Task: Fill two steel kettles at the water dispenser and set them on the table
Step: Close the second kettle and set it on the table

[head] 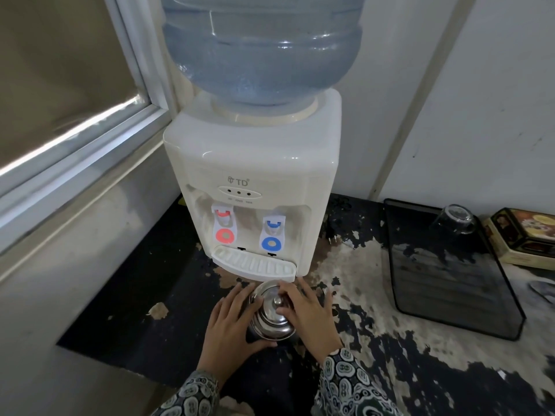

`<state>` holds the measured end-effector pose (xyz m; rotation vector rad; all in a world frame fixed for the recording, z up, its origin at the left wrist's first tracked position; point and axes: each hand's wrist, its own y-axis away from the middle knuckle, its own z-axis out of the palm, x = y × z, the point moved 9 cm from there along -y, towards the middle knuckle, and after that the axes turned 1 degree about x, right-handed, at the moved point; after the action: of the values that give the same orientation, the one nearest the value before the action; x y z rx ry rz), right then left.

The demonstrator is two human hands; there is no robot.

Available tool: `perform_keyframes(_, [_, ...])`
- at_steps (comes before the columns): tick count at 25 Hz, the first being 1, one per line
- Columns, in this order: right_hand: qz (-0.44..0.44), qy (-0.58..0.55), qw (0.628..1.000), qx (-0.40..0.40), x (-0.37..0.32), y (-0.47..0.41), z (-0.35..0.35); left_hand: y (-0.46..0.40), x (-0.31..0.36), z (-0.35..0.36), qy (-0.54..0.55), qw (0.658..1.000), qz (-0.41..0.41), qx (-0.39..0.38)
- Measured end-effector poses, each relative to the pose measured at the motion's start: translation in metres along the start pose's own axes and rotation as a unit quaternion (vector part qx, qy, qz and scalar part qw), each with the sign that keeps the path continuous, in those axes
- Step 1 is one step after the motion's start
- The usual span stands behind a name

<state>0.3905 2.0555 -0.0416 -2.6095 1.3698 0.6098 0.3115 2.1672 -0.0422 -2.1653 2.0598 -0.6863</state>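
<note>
A shiny steel kettle (271,315) with its knobbed lid on stands on the worn black table (150,295), just in front of the drip tray (255,264) of a white water dispenser (252,163). My left hand (231,328) wraps the kettle's left side. My right hand (306,313) rests on its right side, fingers touching the lid near the knob. The dispenser has a red tap (223,226) on the left and a blue tap (271,234) on the right, with a large blue water bottle (261,49) on top. Only one kettle is in view.
A dark tray (450,280) lies to the right with an upturned glass (455,219) on it. A decorated tin box (525,235) sits at the far right. A window (69,100) and wall close the left side. A plug (332,235) lies beside the dispenser.
</note>
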Motion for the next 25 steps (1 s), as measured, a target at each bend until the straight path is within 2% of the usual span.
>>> perform_keyframes(1, [-0.006, -0.078, 0.997, -0.009, 0.001, 0.001, 0.002, -0.003, 0.004, -0.002, -0.010, 0.999, 0.034, 0.010])
perform_keyframes(3, [-0.022, -0.162, 0.987, 0.008, 0.001, 0.003, -0.002, -0.009, 0.015, -0.007, -0.016, 0.992, 0.118, 0.030])
perform_keyframes(5, [-0.039, -0.183, 0.982, 0.003, -0.001, -0.001, -0.006, -0.013, 0.026, -0.011, -0.012, 0.980, 0.195, 0.042])
perform_keyframes(7, [-0.027, -0.205, 0.978, -0.024, 0.002, -0.006, -0.008, -0.020, 0.032, -0.014, -0.005, 0.975, 0.221, 0.006])
perform_keyframes(9, [0.009, -0.269, 0.961, -0.058, 0.007, -0.012, -0.013, -0.037, 0.029, -0.019, 0.010, 0.982, 0.180, -0.063])
perform_keyframes(11, [0.019, -0.322, 0.942, -0.093, 0.010, -0.015, -0.016, -0.057, 0.014, -0.022, 0.111, 0.981, 0.056, -0.147])
perform_keyframes(13, [-0.014, -0.327, 0.938, -0.112, 0.008, -0.012, -0.018, -0.066, 0.000, -0.013, 0.261, 0.938, -0.075, -0.216])
perform_keyframes(15, [-0.036, -0.303, 0.947, -0.103, 0.006, -0.008, -0.019, -0.071, -0.002, -0.010, 0.328, 0.916, -0.121, -0.198])
perform_keyframes(18, [-0.037, -0.280, 0.959, -0.033, 0.012, -0.007, -0.026, -0.068, 0.002, -0.015, 0.350, 0.914, -0.147, -0.143])
perform_keyframes(25, [-0.074, -0.288, 0.954, -0.028, 0.031, 0.013, -0.049, -0.056, 0.047, -0.025, 0.341, 0.921, -0.164, -0.091])
